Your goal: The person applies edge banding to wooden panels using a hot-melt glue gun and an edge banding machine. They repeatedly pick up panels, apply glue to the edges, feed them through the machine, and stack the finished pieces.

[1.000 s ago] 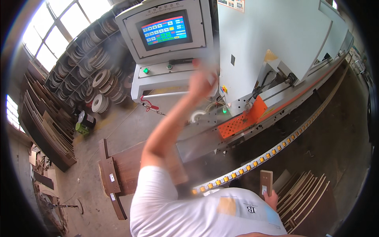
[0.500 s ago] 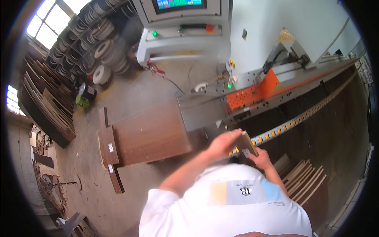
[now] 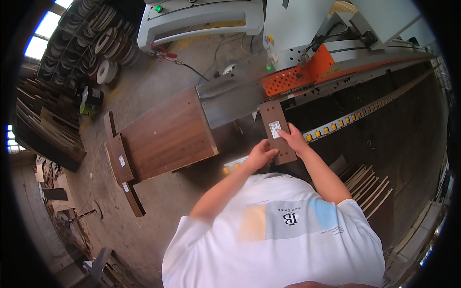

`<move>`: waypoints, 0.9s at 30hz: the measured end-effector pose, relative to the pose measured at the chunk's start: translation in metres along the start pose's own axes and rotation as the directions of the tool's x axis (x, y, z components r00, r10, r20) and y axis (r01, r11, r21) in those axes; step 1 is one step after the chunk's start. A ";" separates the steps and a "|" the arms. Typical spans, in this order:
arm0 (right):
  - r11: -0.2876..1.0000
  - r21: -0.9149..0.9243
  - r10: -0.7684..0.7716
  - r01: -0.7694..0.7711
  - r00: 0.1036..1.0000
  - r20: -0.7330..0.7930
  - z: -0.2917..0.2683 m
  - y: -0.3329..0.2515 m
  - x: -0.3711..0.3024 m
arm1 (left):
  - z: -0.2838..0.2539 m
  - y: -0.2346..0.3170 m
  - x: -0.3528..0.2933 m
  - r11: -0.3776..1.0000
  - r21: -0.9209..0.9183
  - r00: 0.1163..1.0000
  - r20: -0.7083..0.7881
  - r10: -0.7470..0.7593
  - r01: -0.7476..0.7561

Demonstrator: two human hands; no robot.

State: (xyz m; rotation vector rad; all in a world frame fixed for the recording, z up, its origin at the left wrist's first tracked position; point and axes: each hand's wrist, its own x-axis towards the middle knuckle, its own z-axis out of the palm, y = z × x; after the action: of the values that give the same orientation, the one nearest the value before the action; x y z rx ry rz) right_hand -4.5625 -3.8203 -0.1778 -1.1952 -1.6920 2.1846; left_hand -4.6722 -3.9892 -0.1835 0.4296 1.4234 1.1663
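A narrow brown wood panel [image 3: 282, 152] with small holes near its ends and a white label is held in front of my chest, its labelled face turned up. My left hand [image 3: 262, 154] pinches its left edge near the lower end. On the opposite edge my right hand [image 3: 295, 139] grips it, thumb lying over the label. The panel's far end is close to the orange perforated guard [image 3: 288, 80] of the machine. Farther left, a large brown panel [image 3: 168, 137] lies flat, with narrow labelled strips [image 3: 120, 157] across its left end.
A metal plate [image 3: 225, 103] adjoins the machine. A roller rail [image 3: 345, 121] with yellow rollers runs off to the right. Thin panels [image 3: 367, 185] are stacked at my right. The machine's console [image 3: 201, 21] stands ahead; racked edging rolls [image 3: 108, 69] and leaning boards [image 3: 45, 129] are at far left.
The panel has turned from nearly edge-on to show its labelled face. My left hand has moved down from its top to its left edge; my right hand has shifted up and left.
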 end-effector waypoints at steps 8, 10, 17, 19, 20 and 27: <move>0.963 -0.268 -0.066 0.034 0.992 -0.110 -0.055 0.029 0.015 | -0.006 0.008 0.074 0.997 0.038 0.953 -0.293 0.074 -0.065; 0.963 -0.259 0.046 -0.068 0.995 -0.088 -0.062 0.025 0.009 | -0.001 0.003 0.087 0.993 0.031 0.913 -0.390 0.116 -0.113; 0.990 -0.022 0.138 -0.137 0.990 0.014 -0.063 0.023 0.007 | 0.018 0.013 0.106 0.979 -0.087 0.876 -0.465 0.124 -0.185; 0.992 -0.003 0.128 -0.128 0.992 0.006 -0.070 0.021 0.012 | 0.025 0.011 0.116 0.974 -0.117 0.879 -0.462 0.121 -0.196; 0.992 0.005 0.123 -0.123 0.992 0.002 -0.075 0.020 0.014 | 0.030 0.011 0.121 0.970 -0.138 0.883 -0.456 0.116 -0.198; 0.991 0.028 0.133 -0.131 0.987 -0.091 -0.150 0.010 0.025 | 0.094 0.033 0.174 0.922 -0.300 0.909 -0.402 0.110 -0.244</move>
State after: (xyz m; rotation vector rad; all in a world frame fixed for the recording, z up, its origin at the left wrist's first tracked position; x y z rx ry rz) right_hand -4.4791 -3.6966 -0.2078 -1.4180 -1.5906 2.1767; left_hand -4.6426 -3.7964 -0.2311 0.0865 1.4841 1.6870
